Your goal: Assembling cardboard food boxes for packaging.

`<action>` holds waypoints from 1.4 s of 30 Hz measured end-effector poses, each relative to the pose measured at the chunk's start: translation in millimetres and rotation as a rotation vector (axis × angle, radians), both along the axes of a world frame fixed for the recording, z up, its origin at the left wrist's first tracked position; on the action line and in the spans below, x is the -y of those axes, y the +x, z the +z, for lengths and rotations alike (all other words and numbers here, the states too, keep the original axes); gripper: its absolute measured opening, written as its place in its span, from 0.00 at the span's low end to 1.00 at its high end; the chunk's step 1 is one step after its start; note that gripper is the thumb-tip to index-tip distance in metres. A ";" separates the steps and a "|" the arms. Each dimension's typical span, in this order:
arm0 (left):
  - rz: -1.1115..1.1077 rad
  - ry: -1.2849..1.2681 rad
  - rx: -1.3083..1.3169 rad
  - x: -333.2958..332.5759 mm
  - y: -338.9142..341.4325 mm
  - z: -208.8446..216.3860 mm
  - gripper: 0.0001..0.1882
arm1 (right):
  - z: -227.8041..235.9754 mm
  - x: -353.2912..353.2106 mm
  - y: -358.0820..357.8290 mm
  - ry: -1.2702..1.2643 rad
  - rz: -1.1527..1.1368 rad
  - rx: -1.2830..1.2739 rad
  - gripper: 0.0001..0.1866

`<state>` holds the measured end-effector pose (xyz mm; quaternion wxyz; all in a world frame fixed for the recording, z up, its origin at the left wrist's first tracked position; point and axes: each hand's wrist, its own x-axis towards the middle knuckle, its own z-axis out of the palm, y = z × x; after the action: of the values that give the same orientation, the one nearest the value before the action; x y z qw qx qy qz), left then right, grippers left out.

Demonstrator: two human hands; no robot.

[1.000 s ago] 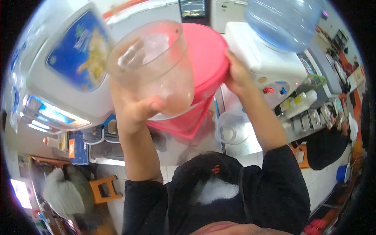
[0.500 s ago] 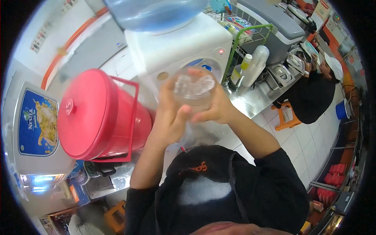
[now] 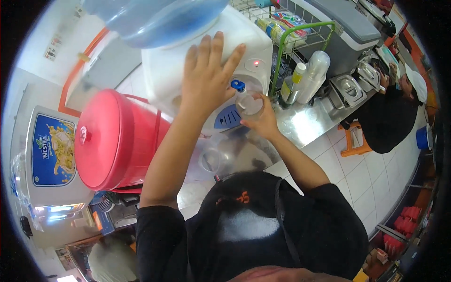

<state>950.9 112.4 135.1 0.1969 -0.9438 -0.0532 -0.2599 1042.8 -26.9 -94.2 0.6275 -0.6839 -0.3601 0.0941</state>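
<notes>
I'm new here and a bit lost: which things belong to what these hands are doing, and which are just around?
In use:
clear cup, in the right hand
blue tap, by the cup
white dispenser, left hand over it

Just around:
pink lidded bucket
orange stool
wire basket

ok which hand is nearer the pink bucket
Left. The left hand is right of the bucket, at the dispenser; the right hand is farther right, holding a clear cup.
</notes>
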 end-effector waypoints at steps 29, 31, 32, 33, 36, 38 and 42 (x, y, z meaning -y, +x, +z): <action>0.060 -0.030 0.292 -0.4 15.2 -23.0 0.48 | 3.8 -26.1 -2.9 -0.121 0.123 0.089 0.57; 0.037 -0.024 0.314 0.0 14.9 -23.2 0.49 | 7.3 -24.9 -4.9 -0.101 0.095 0.087 0.53; 0.041 -0.023 0.313 0.0 14.9 -23.6 0.49 | 5.2 -25.2 -5.1 -0.100 0.100 0.087 0.53; 0.039 -0.022 0.314 -0.3 15.3 -24.2 0.49 | 3.1 -26.4 -4.8 -0.094 0.091 0.096 0.53; 0.041 -0.020 0.307 0.8 13.8 -24.1 0.49 | 3.9 -25.4 -6.0 -0.099 0.085 0.090 0.54; 0.046 -0.018 0.301 0.6 13.1 -23.6 0.49 | 5.5 -26.2 -6.4 -0.109 0.088 0.074 0.54; 0.050 -0.023 0.304 1.1 13.9 -25.3 0.49 | 2.8 -25.5 -5.2 -0.146 0.084 0.084 0.56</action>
<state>964.8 111.3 109.8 0.1820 -0.8942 -0.1089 -0.3941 1037.6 -1.4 -91.3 0.5560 -0.7154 -0.4066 0.1174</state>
